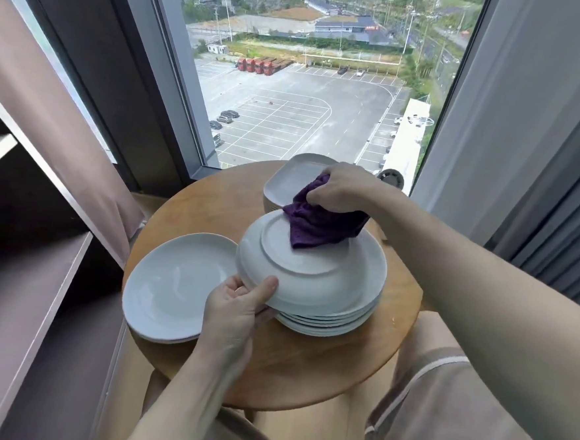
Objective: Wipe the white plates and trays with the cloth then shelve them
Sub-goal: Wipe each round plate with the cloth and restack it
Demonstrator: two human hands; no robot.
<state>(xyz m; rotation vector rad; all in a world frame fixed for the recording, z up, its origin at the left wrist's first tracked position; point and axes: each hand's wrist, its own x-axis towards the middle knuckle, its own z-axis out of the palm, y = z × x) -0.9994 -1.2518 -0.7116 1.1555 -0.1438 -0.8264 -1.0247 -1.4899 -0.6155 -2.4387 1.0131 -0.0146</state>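
**Underside up, cloth down**

Mid-frame, I had the upturned plate tilted over the stack of white plates on the round tabletop. Whether its far edge touched the stack, I could not tell. My left hand was clamped on the near-left rim, thumb on top, fingers curled beneath: a firm grip on the plate. My right hand, upper centre, had its grip bunched tight round the purple cloth, and the cloth's loose end lay on the plate's base, across the foot ring. The white trays sat stacked behind that hand, toward the window. The other plates lay at lower left, beside the shelf running down the left of the frame.

To do this well, I judged: flatten the cloth rather than dab with a bunched corner. Sweep inside the foot ring, where damp would likely collect, then go out to the rim. Turn the plate with the left grip so every part passes under the cloth. Hold it steady, no china knocking china.
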